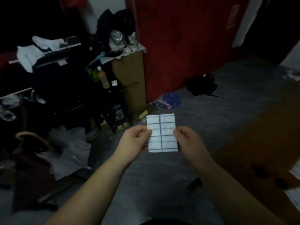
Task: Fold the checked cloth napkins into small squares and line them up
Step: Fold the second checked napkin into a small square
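A white checked napkin with blue lines is held up in the air in front of me, folded into a small upright rectangle. My left hand pinches its left edge between thumb and fingers. My right hand pinches its right edge the same way. Both forearms reach in from the bottom of the view. At the far right edge, more white checked cloth lies partly out of view.
Grey floor spreads ahead. A red door stands at the back, a cardboard box left of it. Dark cluttered shelves with bottles fill the left. A brown surface lies at right. A black bag sits on the floor.
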Available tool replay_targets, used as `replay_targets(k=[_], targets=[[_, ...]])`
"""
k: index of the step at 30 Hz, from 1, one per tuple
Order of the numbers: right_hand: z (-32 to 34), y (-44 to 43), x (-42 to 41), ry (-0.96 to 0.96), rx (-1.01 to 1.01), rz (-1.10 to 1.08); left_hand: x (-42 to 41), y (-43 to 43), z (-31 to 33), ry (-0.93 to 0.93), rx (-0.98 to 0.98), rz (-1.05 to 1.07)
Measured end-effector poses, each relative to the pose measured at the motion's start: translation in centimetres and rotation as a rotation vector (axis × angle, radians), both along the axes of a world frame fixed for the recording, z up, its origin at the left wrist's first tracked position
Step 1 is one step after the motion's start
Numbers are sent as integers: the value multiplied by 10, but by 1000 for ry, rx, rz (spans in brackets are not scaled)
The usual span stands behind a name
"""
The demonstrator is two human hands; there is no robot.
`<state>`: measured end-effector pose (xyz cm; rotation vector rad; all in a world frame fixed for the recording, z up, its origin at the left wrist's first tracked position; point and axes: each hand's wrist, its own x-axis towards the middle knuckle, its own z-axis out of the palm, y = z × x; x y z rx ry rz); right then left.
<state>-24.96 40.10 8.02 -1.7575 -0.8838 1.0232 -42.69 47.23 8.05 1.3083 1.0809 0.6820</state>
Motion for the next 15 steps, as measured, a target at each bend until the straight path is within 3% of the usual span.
replay_targets(k=[7, 15], targets=[[-14, 89, -4, -31, -83, 71, -10, 80, -16, -16, 8, 44], [-26, 197, 66, -27, -34, 38, 64, 200, -23, -10, 45, 28]])
